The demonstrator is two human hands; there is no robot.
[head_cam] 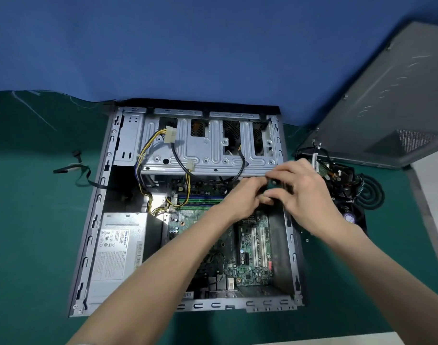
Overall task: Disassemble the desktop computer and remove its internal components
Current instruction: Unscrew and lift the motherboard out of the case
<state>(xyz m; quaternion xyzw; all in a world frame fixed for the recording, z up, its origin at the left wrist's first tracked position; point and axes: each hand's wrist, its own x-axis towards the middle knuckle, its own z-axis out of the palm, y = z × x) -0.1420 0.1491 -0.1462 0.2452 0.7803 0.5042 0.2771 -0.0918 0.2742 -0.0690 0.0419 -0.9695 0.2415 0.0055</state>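
Observation:
The open desktop case (98,195) lies flat on the green mat. Inside it I see the green motherboard (247,257), the silver power supply (116,255) at the lower left and the metal drive cage (208,148) across the top with yellow and black power cables (148,145). My left hand (240,197) and my right hand (305,192) meet over the case's upper right corner. Together their curled fingers pinch a small dark part (277,186) just below the drive cage. The hands hide most of that part.
The grey side panel (377,100) leans at the right. Removed parts lie beside the case on the right: a black fan with coiled cable (369,192) and a small card with wires (320,163). A loose flat cable (73,170) lies left of the case. Small screws (306,240) sit near the right wall.

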